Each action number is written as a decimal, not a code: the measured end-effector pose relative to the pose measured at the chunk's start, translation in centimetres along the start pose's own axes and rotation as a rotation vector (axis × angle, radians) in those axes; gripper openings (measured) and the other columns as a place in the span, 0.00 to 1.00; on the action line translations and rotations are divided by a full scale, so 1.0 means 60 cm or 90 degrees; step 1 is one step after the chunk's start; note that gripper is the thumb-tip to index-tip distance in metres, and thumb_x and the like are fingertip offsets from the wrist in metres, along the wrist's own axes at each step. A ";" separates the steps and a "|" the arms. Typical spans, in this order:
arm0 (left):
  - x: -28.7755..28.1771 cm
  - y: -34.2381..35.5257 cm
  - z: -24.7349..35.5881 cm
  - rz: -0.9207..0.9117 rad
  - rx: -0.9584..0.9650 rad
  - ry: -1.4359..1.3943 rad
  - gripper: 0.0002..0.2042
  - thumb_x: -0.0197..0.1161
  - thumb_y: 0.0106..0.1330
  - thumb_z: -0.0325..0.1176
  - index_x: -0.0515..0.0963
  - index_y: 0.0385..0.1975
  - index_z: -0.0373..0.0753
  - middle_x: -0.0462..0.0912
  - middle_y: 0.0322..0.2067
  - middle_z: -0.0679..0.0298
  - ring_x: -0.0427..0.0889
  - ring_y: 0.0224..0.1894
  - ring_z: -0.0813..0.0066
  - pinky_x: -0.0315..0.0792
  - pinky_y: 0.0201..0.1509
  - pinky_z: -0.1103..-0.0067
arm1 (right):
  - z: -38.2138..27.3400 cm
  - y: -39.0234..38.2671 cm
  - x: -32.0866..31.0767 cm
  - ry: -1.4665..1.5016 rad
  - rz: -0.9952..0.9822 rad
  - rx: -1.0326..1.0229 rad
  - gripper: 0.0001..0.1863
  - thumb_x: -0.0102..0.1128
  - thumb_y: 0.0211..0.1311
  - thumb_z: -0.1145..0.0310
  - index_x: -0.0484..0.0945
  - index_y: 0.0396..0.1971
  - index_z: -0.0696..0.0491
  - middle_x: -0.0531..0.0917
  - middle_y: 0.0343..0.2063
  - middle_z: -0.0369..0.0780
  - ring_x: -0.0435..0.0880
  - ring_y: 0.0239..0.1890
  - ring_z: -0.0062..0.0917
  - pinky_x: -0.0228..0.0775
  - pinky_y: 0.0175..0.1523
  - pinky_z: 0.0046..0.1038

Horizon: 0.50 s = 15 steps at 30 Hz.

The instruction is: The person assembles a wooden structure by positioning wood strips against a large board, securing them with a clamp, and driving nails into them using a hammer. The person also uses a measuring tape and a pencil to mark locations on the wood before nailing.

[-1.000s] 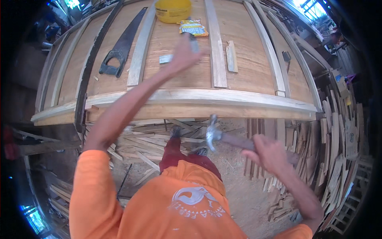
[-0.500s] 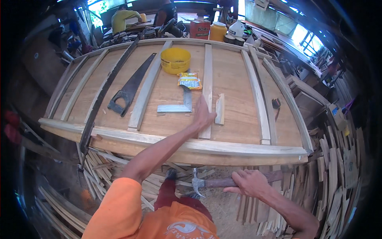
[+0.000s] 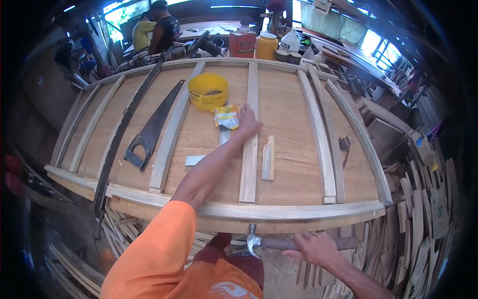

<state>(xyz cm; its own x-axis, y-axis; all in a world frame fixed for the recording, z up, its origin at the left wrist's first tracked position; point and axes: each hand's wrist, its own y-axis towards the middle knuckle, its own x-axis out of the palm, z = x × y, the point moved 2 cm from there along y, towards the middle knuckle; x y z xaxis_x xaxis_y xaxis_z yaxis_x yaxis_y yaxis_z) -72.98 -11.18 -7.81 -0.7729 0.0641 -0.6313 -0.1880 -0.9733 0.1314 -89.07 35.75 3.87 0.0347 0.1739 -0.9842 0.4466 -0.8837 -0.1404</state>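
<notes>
My left hand (image 3: 248, 121) reaches across the wooden frame panel (image 3: 294, 134) and grips a middle wooden slat (image 3: 249, 164), its fingers beside a yellow packet (image 3: 226, 116). In my right hand (image 3: 315, 248) is a claw hammer (image 3: 276, 243), held by its wooden handle in front of the panel's near edge. A yellow tub (image 3: 208, 92) with small dark pieces in it stands just beyond the packet. The metal square (image 3: 195, 160) is partly hidden under my left forearm and the packet. Right of the slat lies a short wood offcut (image 3: 268, 158).
A handsaw (image 3: 152, 132) and a long dark serrated strip (image 3: 127, 119) lie on the panel's left side. A tape measure (image 3: 344, 144) rests at the right. Wood strips (image 3: 418, 214) are piled on the floor. Two people (image 3: 162, 30) stand beyond the panel's far edge.
My left hand has slid farther away along the slat, up beside the packet. The hammer stays low in my right hand. In the background, the person in dark clothes has moved left.
</notes>
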 end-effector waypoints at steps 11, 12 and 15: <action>-0.008 0.004 -0.011 0.002 -0.010 0.000 0.52 0.77 0.47 0.32 0.55 0.70 0.15 0.66 0.68 0.27 0.67 0.73 0.34 0.63 0.79 0.61 | 0.016 0.007 -0.030 0.016 -0.048 -0.027 0.36 0.57 0.71 0.30 0.78 0.32 0.54 0.84 0.23 0.45 0.90 0.26 0.43 0.80 0.27 0.42; -0.007 0.000 -0.013 0.003 0.000 -0.027 0.49 0.78 0.47 0.32 0.58 0.68 0.16 0.68 0.66 0.28 0.69 0.71 0.35 0.64 0.79 0.60 | 0.016 0.004 -0.028 0.005 -0.075 -0.026 0.35 0.56 0.71 0.30 0.78 0.33 0.54 0.84 0.24 0.45 0.90 0.27 0.43 0.81 0.28 0.42; -0.010 0.004 -0.017 0.047 0.035 -0.032 0.42 0.78 0.46 0.32 0.64 0.61 0.20 0.73 0.61 0.31 0.73 0.67 0.35 0.68 0.75 0.60 | 0.026 0.004 -0.023 0.033 -0.099 -0.016 0.35 0.56 0.72 0.30 0.78 0.33 0.54 0.85 0.26 0.46 0.90 0.29 0.43 0.83 0.30 0.42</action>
<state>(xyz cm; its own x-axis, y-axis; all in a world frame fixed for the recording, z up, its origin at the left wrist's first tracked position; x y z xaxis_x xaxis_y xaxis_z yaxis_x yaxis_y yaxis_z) -71.94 -11.65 -8.20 -0.8150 0.0047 -0.5794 -0.1612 -0.9623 0.2190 -90.41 34.63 5.00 0.0084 0.3308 -0.9437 0.4729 -0.8328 -0.2877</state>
